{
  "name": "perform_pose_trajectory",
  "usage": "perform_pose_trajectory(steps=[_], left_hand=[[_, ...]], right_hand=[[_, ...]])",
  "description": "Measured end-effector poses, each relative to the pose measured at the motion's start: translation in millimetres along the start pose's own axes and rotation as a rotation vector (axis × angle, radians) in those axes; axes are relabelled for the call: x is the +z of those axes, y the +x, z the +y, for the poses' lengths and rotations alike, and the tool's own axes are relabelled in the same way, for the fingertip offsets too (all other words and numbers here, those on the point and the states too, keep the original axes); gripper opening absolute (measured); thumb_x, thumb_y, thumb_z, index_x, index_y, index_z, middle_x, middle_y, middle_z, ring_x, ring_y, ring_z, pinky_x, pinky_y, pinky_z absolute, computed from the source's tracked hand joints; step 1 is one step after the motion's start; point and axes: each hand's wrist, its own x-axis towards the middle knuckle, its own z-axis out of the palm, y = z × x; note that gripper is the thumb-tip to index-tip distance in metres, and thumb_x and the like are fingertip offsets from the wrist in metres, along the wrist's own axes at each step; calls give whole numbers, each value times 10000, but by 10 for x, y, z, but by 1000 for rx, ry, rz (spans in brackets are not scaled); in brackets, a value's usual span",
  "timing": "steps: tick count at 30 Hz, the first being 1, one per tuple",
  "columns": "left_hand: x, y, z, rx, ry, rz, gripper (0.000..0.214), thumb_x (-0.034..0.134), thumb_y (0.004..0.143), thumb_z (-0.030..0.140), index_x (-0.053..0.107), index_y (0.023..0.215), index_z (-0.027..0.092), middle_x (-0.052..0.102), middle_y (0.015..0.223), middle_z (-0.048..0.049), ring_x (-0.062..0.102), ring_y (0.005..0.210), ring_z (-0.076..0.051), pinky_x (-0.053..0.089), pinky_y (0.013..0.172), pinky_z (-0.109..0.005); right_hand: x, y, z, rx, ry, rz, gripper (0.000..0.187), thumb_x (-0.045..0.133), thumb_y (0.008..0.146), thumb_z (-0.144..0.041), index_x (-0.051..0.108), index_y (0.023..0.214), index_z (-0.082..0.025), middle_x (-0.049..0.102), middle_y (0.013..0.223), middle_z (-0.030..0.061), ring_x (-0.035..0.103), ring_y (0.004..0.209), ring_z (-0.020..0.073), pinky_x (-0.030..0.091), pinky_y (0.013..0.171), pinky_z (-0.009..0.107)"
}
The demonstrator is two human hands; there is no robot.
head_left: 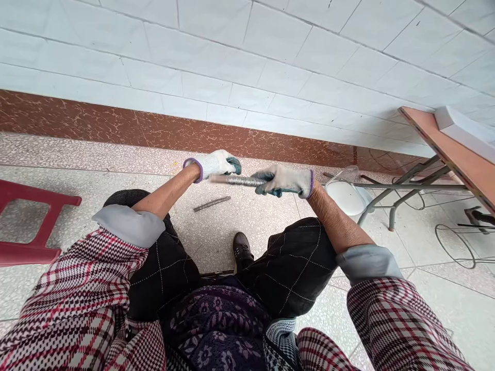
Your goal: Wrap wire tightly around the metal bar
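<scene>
Nearest, the person's checked sleeves (69,278) fill the lower corners, each turned back to a pale grey cuff (129,224) below a bare forearm. Between them spread the knees, in black trousers (297,263) with a white windowpane pattern.

Beyond the knees, a slim ribbed rod (245,181) lies almost level in the air between the two hands. It is silver-grey and metallic, with close ridges along the stretch beside the right hand; toward its left end it turns tan and smooth-looking, and that tip is blurred.

The right hand (284,180), in a whitish knitted glove with a dark green coating and a purple hem, grasps the rod near its right end, back of the hand upward, fingers wrapped around it and pointing left. Its forearm slants forward and inward. The left hand (218,164), gloved alike, hangs just above and beyond the rod's left end, wrist bent, fingertips curled down and to the right; whether it grips anything I cannot tell.

Lower down, a second ribbed rod (212,203), dull grey, lies at a slant on the speckled floor (266,211), ahead of a dark shoe (242,247). A red stool (23,189) stands at the left.

Farther off, at the right, are a white seat (344,198) and a brown-topped bench (429,126) bearing a white box (466,131). Behind everything runs reddish-brown skirting (154,129) beneath a white tiled wall (216,51).
</scene>
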Motion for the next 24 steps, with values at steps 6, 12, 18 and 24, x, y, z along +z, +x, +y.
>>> perform_pose_trajectory(steps=[6,12,18,24], left_hand=[[140,-67,58,-69,29,-41,409,690,827,374,786,1204,244,683,770,-105,564,646,-197,347,547,-301],[84,-25,3,-64,38,30,390,696,807,311,794,1170,208,650,722,-94,566,645,-211,361,554,-313],[25,101,-98,25,9,66,338,648,777,254,802,1059,148,664,767,-65,493,592,-130,361,556,-298],[40,34,-41,14,-16,-42,422,646,845,311,766,1221,164,704,886,-104,521,676,-149,405,610,-321]], right_hand=[[-13,162,-100,36,140,195,320,614,949,-318,707,1195,-135,686,849,53,581,631,157,494,544,285],[30,305,-10,166,-466,208,344,669,889,-333,752,1211,-244,753,1001,82,685,881,268,481,746,366],[57,94,25,79,-57,-61,103,803,795,-209,783,896,-197,715,772,30,645,729,198,481,641,307],[-40,-115,-46,27,158,-9,260,719,961,-384,717,1094,-161,717,1001,53,662,757,159,573,644,293]])
